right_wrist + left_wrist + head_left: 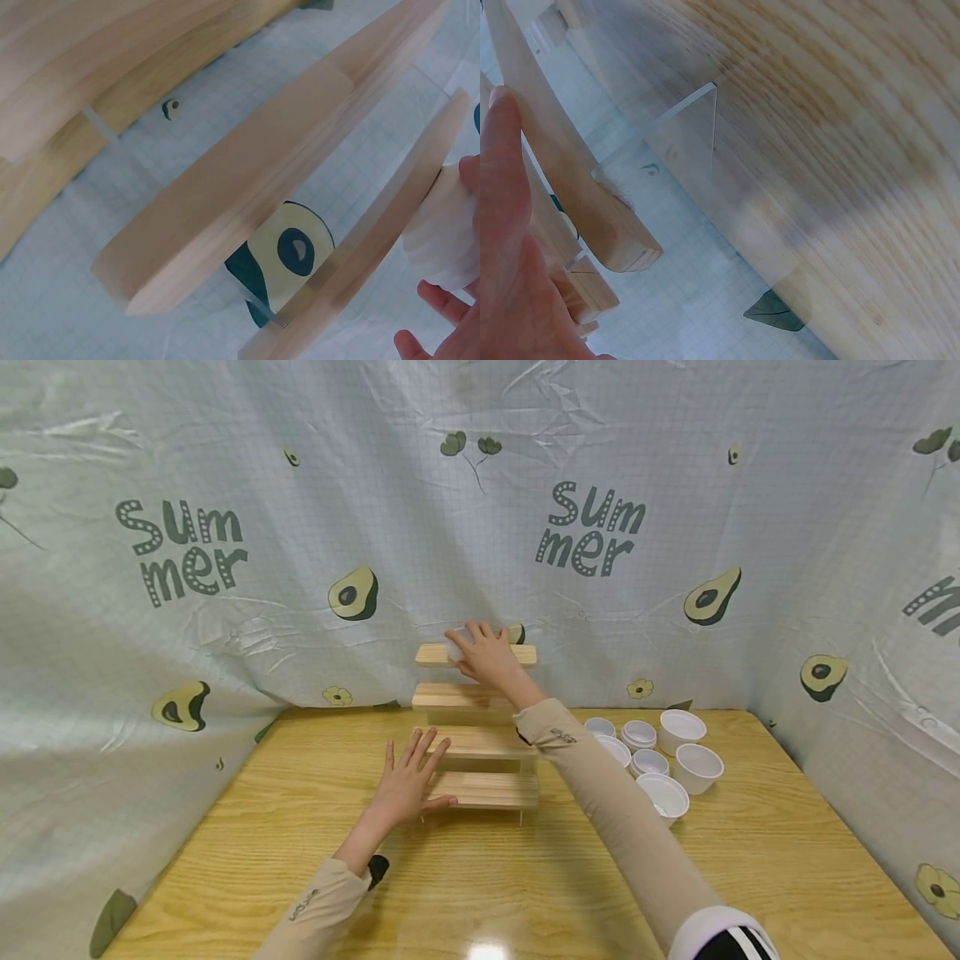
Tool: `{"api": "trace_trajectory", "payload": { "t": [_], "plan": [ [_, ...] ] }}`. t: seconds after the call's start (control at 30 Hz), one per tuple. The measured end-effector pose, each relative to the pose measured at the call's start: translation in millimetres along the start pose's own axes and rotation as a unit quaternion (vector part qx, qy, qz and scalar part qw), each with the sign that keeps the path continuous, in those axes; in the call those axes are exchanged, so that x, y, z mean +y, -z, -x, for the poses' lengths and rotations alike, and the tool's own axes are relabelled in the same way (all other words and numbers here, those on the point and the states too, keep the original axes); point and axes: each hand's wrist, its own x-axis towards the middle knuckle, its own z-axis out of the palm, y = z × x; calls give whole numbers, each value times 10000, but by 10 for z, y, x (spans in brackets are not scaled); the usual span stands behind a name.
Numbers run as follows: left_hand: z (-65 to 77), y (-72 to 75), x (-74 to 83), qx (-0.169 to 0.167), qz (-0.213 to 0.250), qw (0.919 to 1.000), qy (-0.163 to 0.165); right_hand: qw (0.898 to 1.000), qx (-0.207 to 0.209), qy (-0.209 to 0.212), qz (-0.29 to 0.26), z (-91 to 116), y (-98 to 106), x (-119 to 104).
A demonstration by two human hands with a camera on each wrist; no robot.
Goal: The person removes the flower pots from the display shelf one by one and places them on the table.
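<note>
A tiered wooden stand (442,697) with clear side supports stands on the table in front of me. My right hand (492,662) reaches to its top shelf (525,655) and holds a small white cup (441,238) near the shelf's left part, mostly covered by the fingers in the head view. Lower down, my left hand (401,789) lies at the stand's left side with its fingers spread and straight. Its thumb reaches over the bottom shelf (487,790), and in the left wrist view the thumb (501,142) touches a shelf edge.
Right of the stand, several white cups of two sizes are grouped, among them a large cup (699,768) and a small cup (649,763). A printed curtain (420,527) hangs right behind the wooden table (315,777) and along its sides.
</note>
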Motion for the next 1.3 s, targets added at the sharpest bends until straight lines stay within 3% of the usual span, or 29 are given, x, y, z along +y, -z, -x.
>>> {"api": "trace_trajectory", "payload": {
  "t": [0.23,0.53,0.77,1.03,1.3],
  "plan": [
    [-5,-27,-9,67,8,10000,-1,9996,252,104,40,46,-45,49],
    [-21,-50,-24,66,28,10000,55,9956,734,355,-463,133,-84,91],
    [-30,-47,-13,102,-65,9999,63,9921,1067,436,-504,212,-148,141],
    [-31,-41,-12,73,-30,9999,69,9952,731,351,-540,342,-115,163],
    [-37,-39,-13,43,39,9999,84,9937,788,504,-615,485,-113,191]
  ]
}}
